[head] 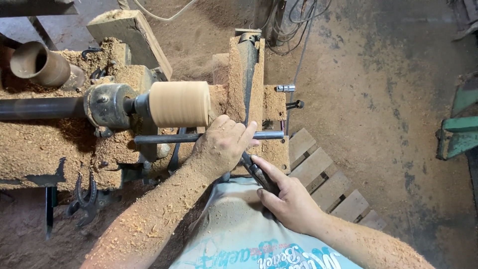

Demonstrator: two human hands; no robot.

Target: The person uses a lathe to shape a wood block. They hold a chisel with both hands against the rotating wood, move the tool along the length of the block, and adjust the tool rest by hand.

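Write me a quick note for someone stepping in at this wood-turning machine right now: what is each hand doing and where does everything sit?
Left hand: lies over the metal rest bar, steadying the turning tool just beside the wooden cylinder.
Right hand: grips the dark tool handle close to the body.
Wooden cylinder: mounted on the lathe head, already round and pale; its surface is blurred.
Sawdust covers the lathe bed and both forearms, so a good deal of cutting is done.
Left: the tool's tip is hidden behind the left hand, so whether it touches the wood cannot be told.
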